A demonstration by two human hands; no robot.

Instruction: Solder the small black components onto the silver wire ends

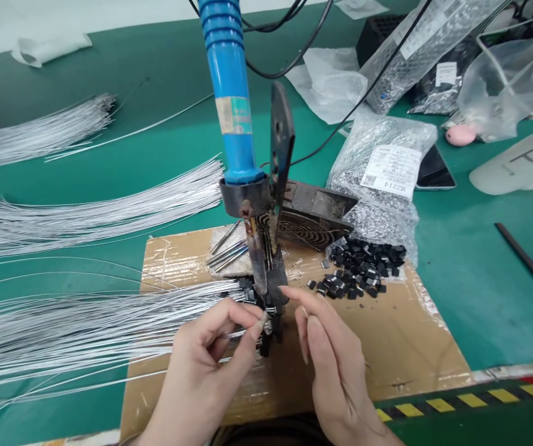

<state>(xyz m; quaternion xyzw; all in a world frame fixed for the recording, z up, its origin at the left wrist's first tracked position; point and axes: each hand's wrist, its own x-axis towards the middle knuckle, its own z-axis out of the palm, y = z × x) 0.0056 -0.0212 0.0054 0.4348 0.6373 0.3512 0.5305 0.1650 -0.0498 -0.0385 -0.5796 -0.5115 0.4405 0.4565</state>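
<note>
At the frame's lower centre, the left hand (pixel 215 356) pinches a small piece (pixel 267 323) just below the tip of the iron (pixel 238 148), whose long axis runs steeply downward. The right hand (pixel 333 353) curls to the right, apart from the piece; whether it grips anything, I cannot tell.

Wires (pixel 99 328) beside a soldering iron (pixel 229 74)

The thin, silvery-white wires lie in a loose bundle, right ends among small black pieces (pixel 249 291). The blue soldering iron points down; a greyish piece (pixel 267 323), shape unclear, is near its tip.
</note>
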